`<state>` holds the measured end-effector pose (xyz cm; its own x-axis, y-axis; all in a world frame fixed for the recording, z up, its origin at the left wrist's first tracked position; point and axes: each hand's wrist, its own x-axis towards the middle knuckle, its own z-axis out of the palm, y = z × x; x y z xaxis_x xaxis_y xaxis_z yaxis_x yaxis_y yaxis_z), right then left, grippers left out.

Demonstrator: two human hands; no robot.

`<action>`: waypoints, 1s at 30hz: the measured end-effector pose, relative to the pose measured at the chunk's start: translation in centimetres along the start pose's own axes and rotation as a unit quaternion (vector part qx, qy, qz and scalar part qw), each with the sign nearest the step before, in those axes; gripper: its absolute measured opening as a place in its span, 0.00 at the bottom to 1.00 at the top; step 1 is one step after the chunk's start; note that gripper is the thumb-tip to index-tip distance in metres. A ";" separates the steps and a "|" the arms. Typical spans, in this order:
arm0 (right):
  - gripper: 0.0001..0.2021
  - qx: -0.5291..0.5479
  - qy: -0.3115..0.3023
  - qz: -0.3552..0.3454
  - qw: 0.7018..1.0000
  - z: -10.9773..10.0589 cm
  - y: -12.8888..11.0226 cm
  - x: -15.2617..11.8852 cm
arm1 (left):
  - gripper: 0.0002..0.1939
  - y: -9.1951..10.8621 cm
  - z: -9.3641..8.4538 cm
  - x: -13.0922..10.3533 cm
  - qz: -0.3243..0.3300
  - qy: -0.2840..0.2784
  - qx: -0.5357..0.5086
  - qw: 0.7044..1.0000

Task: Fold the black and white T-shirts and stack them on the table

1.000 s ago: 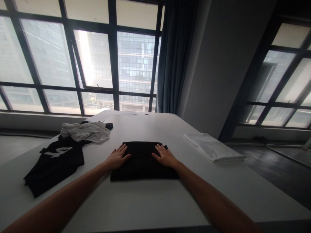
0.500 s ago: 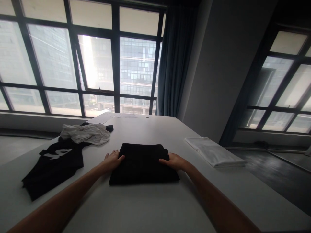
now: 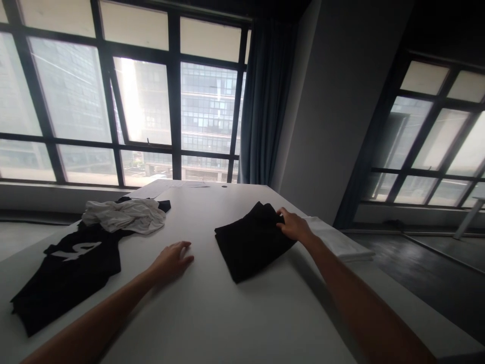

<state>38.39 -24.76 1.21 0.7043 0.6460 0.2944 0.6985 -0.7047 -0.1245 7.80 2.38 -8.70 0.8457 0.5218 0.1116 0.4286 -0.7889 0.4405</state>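
Observation:
A folded black cloth (image 3: 253, 243) is tilted and partly raised over the white table (image 3: 212, 318), right of the middle. My right hand (image 3: 295, 225) grips its upper right edge between thumb and fingers. To the left, my left hand (image 3: 172, 260) is apart from the cloth, fingers and thumb spread, holding nothing. A folded white cloth (image 3: 341, 242) lies at the table's right side, partly hidden behind my right hand and forearm.
At the left lies a black garment (image 3: 76, 273) with a white print, and a crumpled white garment (image 3: 125, 215) rests beyond it. Papers (image 3: 189, 184) are at the table's far end. A blue curtain (image 3: 261, 106) hangs near the windows.
The black cloth has moved right and turned, lifted by my right hand. My left hand has let go of it and stays at the left. The view has shifted slightly right.

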 end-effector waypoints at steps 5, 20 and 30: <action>0.18 -0.091 0.030 -0.006 0.995 -2.4 3.9 2.6 | 0.28 0.1 0.1 -0.1 0.029 -0.009 0.061 0.998; 0.17 -0.122 0.090 0.001 0.988 -6.0 6.5 3.8 | 0.30 -0.4 0.4 0.4 0.032 -0.030 0.091 0.995; 0.25 -0.212 0.100 0.177 0.956 -6.7 17.5 5.4 | 0.28 -0.8 0.9 0.5 0.043 -0.008 0.096 0.994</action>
<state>53.59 -35.58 7.01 0.8192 0.3065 0.4847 0.2772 -0.9515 0.1333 8.11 2.98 -9.77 0.8859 0.4463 0.1266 0.4065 -0.8783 0.2518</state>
